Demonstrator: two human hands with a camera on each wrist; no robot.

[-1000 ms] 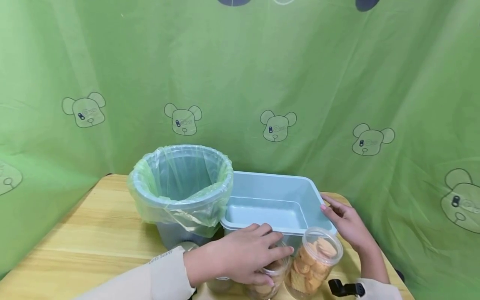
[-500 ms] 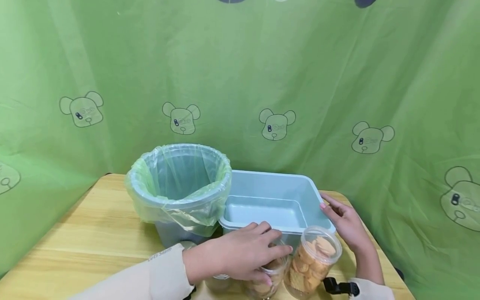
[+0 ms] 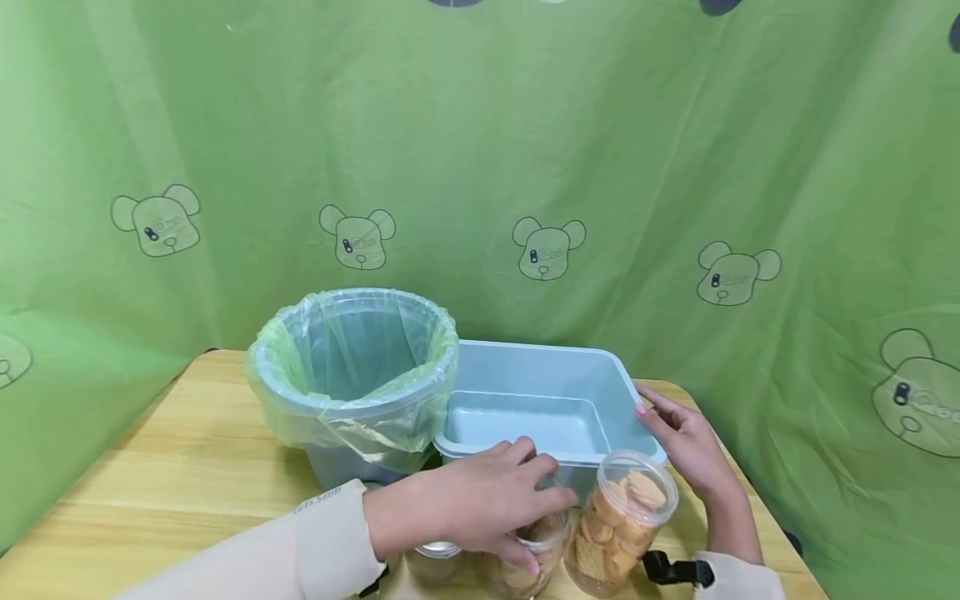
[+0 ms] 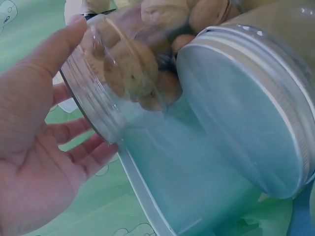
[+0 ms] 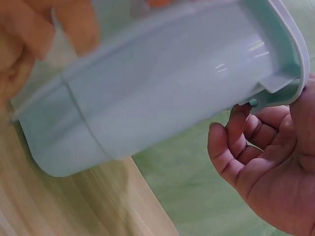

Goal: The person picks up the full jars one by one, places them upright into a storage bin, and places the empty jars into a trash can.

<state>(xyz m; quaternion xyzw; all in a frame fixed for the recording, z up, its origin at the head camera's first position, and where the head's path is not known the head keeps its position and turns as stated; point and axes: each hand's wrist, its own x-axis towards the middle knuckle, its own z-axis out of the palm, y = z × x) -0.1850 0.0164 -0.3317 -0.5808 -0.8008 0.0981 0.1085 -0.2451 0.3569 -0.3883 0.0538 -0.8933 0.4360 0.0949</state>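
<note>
My left hand (image 3: 487,504) holds the open top of a clear jar (image 4: 110,115) from above, thumb on one side and fingers on the other. Round brown pieces, walnut-like, show inside it. Close beside it is another jar with a silver lid (image 4: 241,108), partly hidden by my sleeve in the head view. At the far end of a light-blue plastic bin (image 3: 525,367), my right hand (image 3: 693,450) grips the rim; its fingers (image 5: 238,128) curl under the lip in the right wrist view. A lidless clear jar of orange wavy chips (image 3: 618,529) stands between the hands.
A round bin (image 3: 330,471) lined with a green bag (image 3: 281,417) stands left of the blue bin. All of it is on a wooden table (image 3: 172,467), with a green printed curtain (image 3: 450,150) behind.
The whole scene shifts slightly left in the head view. Both hands keep their places on the jar and the blue bin.
</note>
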